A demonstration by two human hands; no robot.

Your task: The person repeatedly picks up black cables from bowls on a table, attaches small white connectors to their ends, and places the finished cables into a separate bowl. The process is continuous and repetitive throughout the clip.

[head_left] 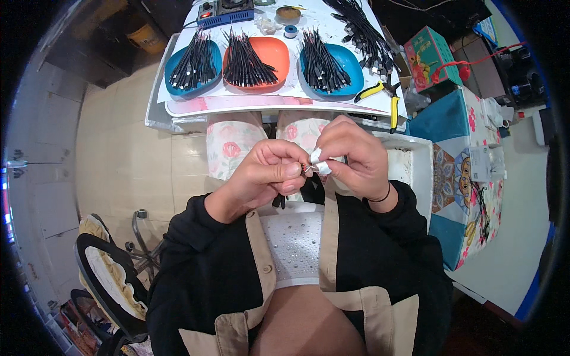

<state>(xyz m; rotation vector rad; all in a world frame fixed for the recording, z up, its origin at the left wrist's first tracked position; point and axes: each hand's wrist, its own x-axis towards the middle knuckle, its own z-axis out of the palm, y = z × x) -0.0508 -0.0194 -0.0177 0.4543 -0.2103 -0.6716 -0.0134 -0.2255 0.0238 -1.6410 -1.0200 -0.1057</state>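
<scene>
I watched the left hand [268, 169] pinch thin, red-insulated wire ends [306, 168] above the lap; whether the right hand's [359, 155] white-wrapped grip closed on them, I couldn't tell. They looked light, limp and fragile, best held by the insulation. The white table's [285, 103] edge limited forward room.

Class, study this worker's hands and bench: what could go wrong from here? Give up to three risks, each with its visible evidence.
1. The left hand pinches fine wire ends above the lap; they might slip and drop.
2. White wrapping covers fingertips of the right hand, which may dull its feel for such small parts.
3. One handle of the yellow-handled pliers juts past the table's front edge; a passing sleeve could knock them off.
</scene>
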